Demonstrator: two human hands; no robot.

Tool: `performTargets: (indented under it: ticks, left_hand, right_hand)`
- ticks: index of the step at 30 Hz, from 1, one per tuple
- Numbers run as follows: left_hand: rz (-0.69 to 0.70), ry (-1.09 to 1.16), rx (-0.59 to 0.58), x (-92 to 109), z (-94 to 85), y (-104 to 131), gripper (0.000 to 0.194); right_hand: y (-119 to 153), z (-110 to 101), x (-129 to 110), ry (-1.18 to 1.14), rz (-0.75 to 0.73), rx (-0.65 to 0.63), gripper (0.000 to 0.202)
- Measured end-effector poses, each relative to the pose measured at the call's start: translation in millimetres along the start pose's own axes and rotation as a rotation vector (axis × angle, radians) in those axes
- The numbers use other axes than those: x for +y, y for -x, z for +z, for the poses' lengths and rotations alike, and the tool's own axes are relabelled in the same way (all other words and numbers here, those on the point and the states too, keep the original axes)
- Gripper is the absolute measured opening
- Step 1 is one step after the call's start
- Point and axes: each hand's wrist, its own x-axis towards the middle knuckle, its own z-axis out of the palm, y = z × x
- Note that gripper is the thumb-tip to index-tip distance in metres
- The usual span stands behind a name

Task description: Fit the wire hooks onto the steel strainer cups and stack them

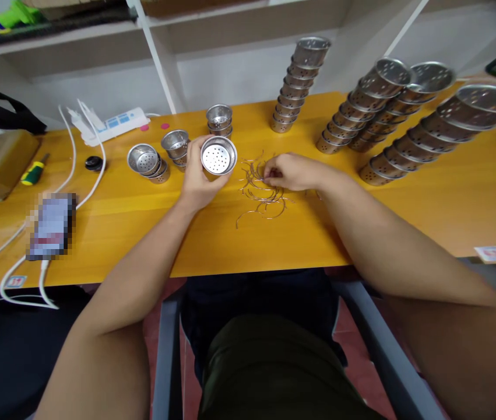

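Note:
My left hand (pixel 199 179) is wrapped round a perforated metal cup (pixel 218 156), its open mouth tilted toward me. To its right, on the orange table (pixel 213 245), lies a loose pile of thin curved wires (pixel 267 195). My right hand (pixel 289 172) is at the pile's upper right edge, fingertips pinched together; whatever they hold is too small to make out. Short stacks of similar cups stand left of and behind my left hand: one stack (pixel 145 160) at the left, another (pixel 175 143) beside the hand and a third (pixel 220 118) behind it.
Tall leaning cup stacks (pixel 294 84) stand at the back and right. A power strip (pixel 119 125), white cables, a black round cap (pixel 94 163), a phone (pixel 52 224), a screwdriver (pixel 34 171) and a cardboard box (pixel 5 163) are at the left. White shelving (pixel 248 64) rises behind the table.

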Motion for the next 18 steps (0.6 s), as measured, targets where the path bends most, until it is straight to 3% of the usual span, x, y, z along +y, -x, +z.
performTargets:
  ticks: [4,8,13,18]
  left_hand:
    - [0.018,0.026,-0.019,-2,0.5,2,0.102]
    - [-0.003,0.033,-0.044,-2,0.3,3,0.105]
    - [-0.012,0.055,-0.057,-7,3.0,6,0.109]
    - [-0.072,0.116,-0.079,-15,7.4,8,0.111]
  right_hand:
    - [3,-6,3,-0.049,-0.024,0.014,0.013]
    - [11,-13,10,-0.224,-0.037,0.114,0.011]
    - [12,-13,16,-0.452,-0.101,0.263,0.050]
    - [5,-7,22,-0.535,-0.143,0.348,0.068]
